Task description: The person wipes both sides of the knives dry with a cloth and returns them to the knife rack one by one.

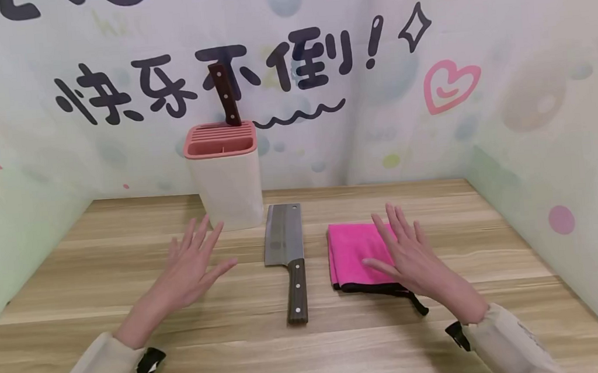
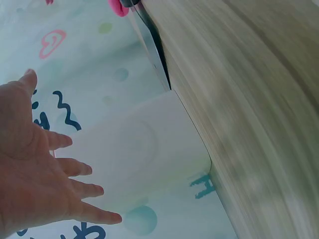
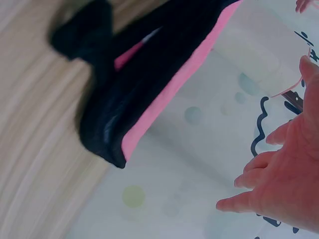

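A cleaver [image 1: 297,286] with a dark riveted handle lies on the table between both hands, its blade pointing away. My left hand [image 1: 192,271] hovers left of it with spread fingers, in front of the white knife block [image 1: 230,186]. That block has a pink slotted top, and a brown-handled knife [image 1: 225,95] stands in it. To the right, my right hand [image 1: 410,257] is held over the edge of a folded pink cloth [image 1: 354,252] with black trim and a black loop. Its fingers are spread too. Neither hand holds anything; both wrist views show them apart from the things.
The wood-grain table [image 1: 239,361] runs back to a printed cloth wall [image 1: 328,155] with dark characters. Pale side walls [image 1: 566,159] border it left and right. The knife block stands close to the back edge.
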Action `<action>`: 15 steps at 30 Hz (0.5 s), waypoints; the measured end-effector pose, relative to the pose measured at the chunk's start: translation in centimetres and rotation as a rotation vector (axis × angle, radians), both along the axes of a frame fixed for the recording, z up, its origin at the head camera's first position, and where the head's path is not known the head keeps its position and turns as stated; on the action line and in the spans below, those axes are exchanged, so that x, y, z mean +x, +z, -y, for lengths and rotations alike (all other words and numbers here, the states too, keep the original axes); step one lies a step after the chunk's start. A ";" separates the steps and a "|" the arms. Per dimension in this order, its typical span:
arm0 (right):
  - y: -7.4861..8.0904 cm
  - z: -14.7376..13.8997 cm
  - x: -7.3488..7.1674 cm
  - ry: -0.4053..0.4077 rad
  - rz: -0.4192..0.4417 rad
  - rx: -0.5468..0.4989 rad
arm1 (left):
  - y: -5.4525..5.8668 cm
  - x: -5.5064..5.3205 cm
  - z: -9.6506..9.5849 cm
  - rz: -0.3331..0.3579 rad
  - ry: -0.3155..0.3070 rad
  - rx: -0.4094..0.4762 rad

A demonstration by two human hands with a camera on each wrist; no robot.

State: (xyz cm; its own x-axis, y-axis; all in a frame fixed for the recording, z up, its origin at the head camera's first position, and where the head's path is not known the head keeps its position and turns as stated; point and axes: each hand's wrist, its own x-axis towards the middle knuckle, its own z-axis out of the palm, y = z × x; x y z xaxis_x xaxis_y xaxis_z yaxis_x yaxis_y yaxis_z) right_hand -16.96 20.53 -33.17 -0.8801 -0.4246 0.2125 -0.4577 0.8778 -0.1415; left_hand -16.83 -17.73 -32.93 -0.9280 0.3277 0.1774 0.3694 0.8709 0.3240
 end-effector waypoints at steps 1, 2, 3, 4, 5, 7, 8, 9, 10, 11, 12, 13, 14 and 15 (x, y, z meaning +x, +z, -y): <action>0.1 0.2 -0.1 0.002 0.000 0.002 | 0.1 -0.1 -0.2 -0.006 -0.002 0.016; 0.2 0.4 -0.2 0.005 -0.001 0.001 | 0.2 -0.2 -0.4 -0.015 -0.004 0.030; 0.3 0.6 -0.3 0.009 0.001 -0.003 | 0.2 -0.3 -0.6 -0.027 -0.006 0.042; 0.5 0.8 -0.4 0.010 0.003 -0.010 | 0.3 -0.5 -0.8 -0.039 -0.009 0.059; 0.6 1.1 -0.5 0.014 0.001 -0.015 | 0.3 -0.6 -1.0 -0.057 -0.014 0.074; 0.8 1.6 -0.7 0.021 -0.008 -0.024 | 0.4 -0.9 -1.4 -0.089 -0.023 0.105; 1.0 1.9 -0.8 0.026 -0.008 -0.032 | 0.4 -1.0 -1.7 -0.108 -0.029 0.121; 1.1 2.1 -1.0 0.031 -0.006 -0.039 | 0.5 -1.0 -1.9 -0.118 -0.033 0.142; 1.2 2.4 -1.1 0.036 -0.004 -0.044 | 0.5 -1.1 -2.1 -0.124 -0.037 0.164; 1.3 2.7 -1.2 0.043 -0.001 -0.053 | 0.6 -1.2 -2.4 -0.130 -0.042 0.183; 1.3 3.0 -1.3 0.050 0.008 -0.065 | 0.6 -1.2 -2.6 -0.129 -0.044 0.206; 1.4 3.3 -1.4 0.054 0.021 -0.079 | 0.6 -1.3 -2.9 -0.128 -0.046 0.224; 1.4 3.7 -1.5 0.062 0.024 -0.090 | 0.6 -1.4 -3.1 -0.124 -0.049 0.241; 1.3 4.0 -1.6 0.068 0.026 -0.099 | 0.7 -1.4 -3.3 -0.116 -0.051 0.255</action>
